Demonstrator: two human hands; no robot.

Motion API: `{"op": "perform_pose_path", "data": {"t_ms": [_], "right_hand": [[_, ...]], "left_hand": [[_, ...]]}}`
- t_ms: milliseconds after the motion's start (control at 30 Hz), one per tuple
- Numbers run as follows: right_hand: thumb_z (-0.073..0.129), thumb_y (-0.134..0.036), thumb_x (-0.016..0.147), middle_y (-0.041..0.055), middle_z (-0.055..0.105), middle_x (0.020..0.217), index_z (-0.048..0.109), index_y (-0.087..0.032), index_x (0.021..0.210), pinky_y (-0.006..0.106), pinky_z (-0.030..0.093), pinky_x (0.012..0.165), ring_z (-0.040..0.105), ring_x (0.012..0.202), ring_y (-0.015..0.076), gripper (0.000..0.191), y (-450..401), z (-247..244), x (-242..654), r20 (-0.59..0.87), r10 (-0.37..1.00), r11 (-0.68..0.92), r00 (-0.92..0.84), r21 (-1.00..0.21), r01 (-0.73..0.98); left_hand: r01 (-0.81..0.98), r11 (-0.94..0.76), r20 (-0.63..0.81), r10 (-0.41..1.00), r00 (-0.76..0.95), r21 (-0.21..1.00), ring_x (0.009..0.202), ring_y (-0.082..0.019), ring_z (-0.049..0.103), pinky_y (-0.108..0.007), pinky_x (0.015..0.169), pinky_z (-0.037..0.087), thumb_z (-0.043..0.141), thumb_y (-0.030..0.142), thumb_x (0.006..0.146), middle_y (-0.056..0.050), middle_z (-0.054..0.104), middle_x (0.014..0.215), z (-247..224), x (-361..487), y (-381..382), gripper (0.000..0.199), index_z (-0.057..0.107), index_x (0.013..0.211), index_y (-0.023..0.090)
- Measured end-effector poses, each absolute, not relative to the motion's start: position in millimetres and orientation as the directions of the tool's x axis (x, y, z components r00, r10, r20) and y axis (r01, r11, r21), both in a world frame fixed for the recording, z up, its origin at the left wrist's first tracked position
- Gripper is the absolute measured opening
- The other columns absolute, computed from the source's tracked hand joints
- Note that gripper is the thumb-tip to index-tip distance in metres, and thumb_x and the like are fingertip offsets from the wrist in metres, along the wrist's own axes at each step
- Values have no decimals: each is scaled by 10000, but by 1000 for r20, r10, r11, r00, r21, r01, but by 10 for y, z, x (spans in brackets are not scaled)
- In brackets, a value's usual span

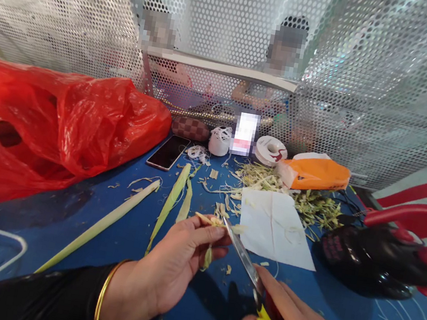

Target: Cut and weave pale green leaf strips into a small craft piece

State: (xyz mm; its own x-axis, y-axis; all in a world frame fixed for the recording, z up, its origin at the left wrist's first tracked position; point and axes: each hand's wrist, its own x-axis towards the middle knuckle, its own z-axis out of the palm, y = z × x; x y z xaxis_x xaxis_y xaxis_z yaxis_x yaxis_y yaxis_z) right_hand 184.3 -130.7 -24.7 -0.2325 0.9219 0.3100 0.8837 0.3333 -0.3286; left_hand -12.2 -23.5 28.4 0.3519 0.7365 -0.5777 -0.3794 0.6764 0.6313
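Between the thumb and fingers of my left hand point(170, 259) is a small piece of dry, pale plant husk point(214, 222), with a greenish end hanging below the fingers. My right hand point(299, 319) is closed around a pair of scissors point(247, 264) with yellow handles. The scissor tips meet the husk piece just beyond my left fingertips; whether the blades are cutting into it I cannot tell. Long pale-green husk strips point(102, 223) lie to the left of my hands. A white paper sheet point(275, 230) lies just beyond the scissors.
A red plastic bag point(51, 122) covers the left side. At the back are a phone point(168, 152), a white twine ball point(220, 141), a ribbon spool point(271, 150) and an orange packet point(313, 172). A black glossy object point(369, 257) stands right. Two people sit behind perforated sheeting point(237, 16).
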Motion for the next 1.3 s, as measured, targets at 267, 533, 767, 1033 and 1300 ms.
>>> {"op": "perform_pose_path", "data": {"t_ms": [267,533,767,1033,1300], "right_hand": [[627,-451,838,23,727,855,605,-229,1213,175,561,629,702,702,175,435,-1280,-188,1782,145,989,85,30,-724,684],[586,-659,775,3,559,673,600,-203,1252,197,422,461,495,541,133,660,-1298,-171,1725,1,983,-54,184,-954,294],[584,-714,733,16,591,694,612,-213,1243,187,422,441,519,545,140,715,-1251,-32,1878,8,1000,5,6,-923,384],[673,-609,722,10,692,701,649,-249,1204,229,546,577,648,592,207,602,-1182,25,1960,45,993,103,-109,-785,611],[700,-481,747,18,700,809,653,-250,1113,219,556,670,688,783,236,436,-1191,10,1936,-63,985,51,-159,-783,620]], "left_hand": [[-173,660,-560,724,403,731,748,-129,660,-228,683,527,681,152,800,-22,661,793,242,-152,-143,103,599,859,132],[74,540,-491,690,532,839,556,-47,550,-165,455,327,593,209,837,-56,697,867,298,-202,-17,162,658,950,112],[200,354,-405,749,524,914,495,-57,498,-191,490,301,667,265,739,-7,657,663,258,-251,90,140,598,750,145],[272,272,-380,745,549,923,496,-74,483,-204,515,321,668,290,731,18,584,573,329,-273,104,161,715,740,137],[245,267,-362,712,602,932,475,-69,462,-201,504,326,671,260,724,20,608,601,329,-275,104,130,758,747,167]]}}
